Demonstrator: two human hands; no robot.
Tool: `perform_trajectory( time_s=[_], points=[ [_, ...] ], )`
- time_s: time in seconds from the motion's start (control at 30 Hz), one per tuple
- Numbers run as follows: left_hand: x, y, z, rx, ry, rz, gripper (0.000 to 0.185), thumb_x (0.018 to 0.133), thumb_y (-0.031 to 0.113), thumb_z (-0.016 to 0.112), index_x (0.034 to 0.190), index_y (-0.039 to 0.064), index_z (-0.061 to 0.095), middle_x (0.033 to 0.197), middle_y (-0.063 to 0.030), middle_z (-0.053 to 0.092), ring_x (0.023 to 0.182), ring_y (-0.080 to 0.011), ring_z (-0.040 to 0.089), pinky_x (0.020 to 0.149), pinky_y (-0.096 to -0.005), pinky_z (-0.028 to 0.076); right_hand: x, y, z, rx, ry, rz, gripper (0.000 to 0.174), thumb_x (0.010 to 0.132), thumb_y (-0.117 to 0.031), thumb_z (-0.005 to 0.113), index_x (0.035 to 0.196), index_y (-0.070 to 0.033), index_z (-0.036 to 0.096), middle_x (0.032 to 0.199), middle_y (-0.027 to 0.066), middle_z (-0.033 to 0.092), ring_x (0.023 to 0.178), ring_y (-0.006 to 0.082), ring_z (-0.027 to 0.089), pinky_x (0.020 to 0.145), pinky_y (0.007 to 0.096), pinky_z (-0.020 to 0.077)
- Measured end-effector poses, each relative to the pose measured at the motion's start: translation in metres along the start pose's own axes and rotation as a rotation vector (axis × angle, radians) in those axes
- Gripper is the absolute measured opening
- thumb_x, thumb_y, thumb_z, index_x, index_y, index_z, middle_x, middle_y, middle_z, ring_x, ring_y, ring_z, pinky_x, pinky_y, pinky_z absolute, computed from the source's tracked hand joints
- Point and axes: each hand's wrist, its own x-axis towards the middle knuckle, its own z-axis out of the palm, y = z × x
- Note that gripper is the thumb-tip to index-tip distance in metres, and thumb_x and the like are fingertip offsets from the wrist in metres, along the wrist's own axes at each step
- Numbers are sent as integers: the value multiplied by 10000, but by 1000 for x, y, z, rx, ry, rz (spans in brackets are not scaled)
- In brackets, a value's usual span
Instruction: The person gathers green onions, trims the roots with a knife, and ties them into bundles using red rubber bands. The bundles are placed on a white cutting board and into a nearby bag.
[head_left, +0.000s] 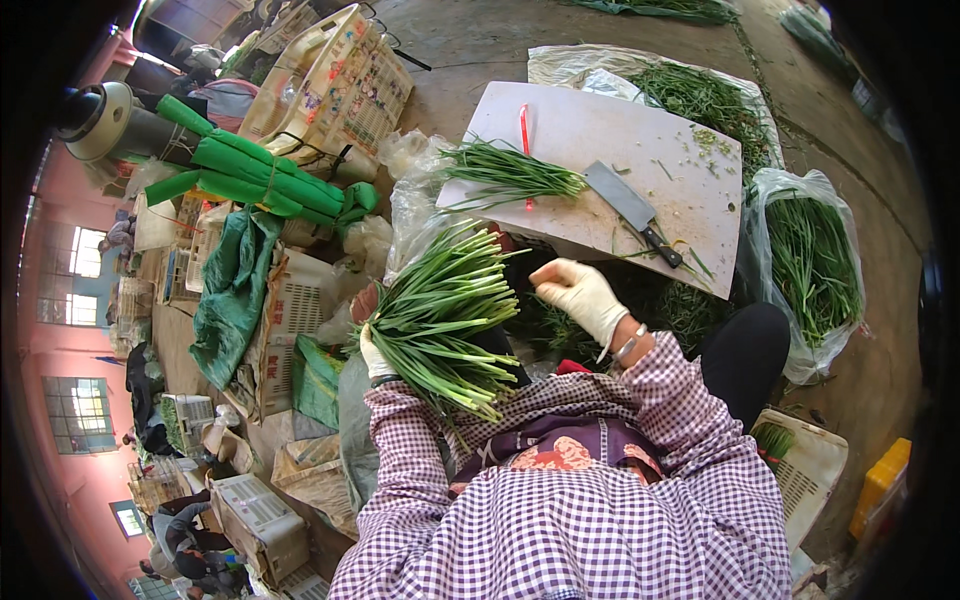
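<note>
My left hand, in a pale glove, grips a large fanned bunch of garlic chives near its leafy end. The white stem ends point right, towards my other hand. My right hand, also gloved, hovers just right of the bunch with its fingers curled together; I see nothing in it. Beyond it stands a white cutting board. A smaller bunch of chives lies on the board across a red tie strip. Beside those stems rests a cleaver with a black handle.
A clear plastic bag of chives stands right of the board. Loose greens lie on a sheet behind it. Plastic crates and a green wrapped bundle crowd the left. A person bends over at the lower left.
</note>
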Motion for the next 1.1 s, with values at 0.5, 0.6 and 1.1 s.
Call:
perform_trajectory(
  time_s=[0.5, 0.6, 1.1],
  points=[
    [-10, 3, 14, -66, 5, -14, 438, 1018, 358, 419, 1119, 33, 695, 1096, -174, 728, 925, -348, 707, 847, -496, 605, -4, -9, 47, -13, -76, 268, 282, 906, -219, 713, 1090, -5, 704, 980, 51, 716, 918, 134, 632, 872, 296, 505],
    [-12, 4, 17, -42, 21, 16, 444, 1019, 363, 421, 1127, 29, 694, 1087, -172, 730, 908, -345, 708, 833, -489, 609, -4, -7, 49, -52, -87, 267, 286, 903, -215, 707, 1093, -2, 705, 994, 57, 719, 922, 138, 631, 873, 295, 500],
    [-15, 4, 24, -97, -34, 86, 403, 1024, 333, 449, 1119, 21, 687, 1085, -162, 732, 917, -323, 710, 832, -482, 616, -9, 7, 61, -155, -62, 319, 245, 832, -133, 702, 1030, 11, 682, 915, 35, 693, 869, 112, 613, 814, 275, 501]
  ],
)
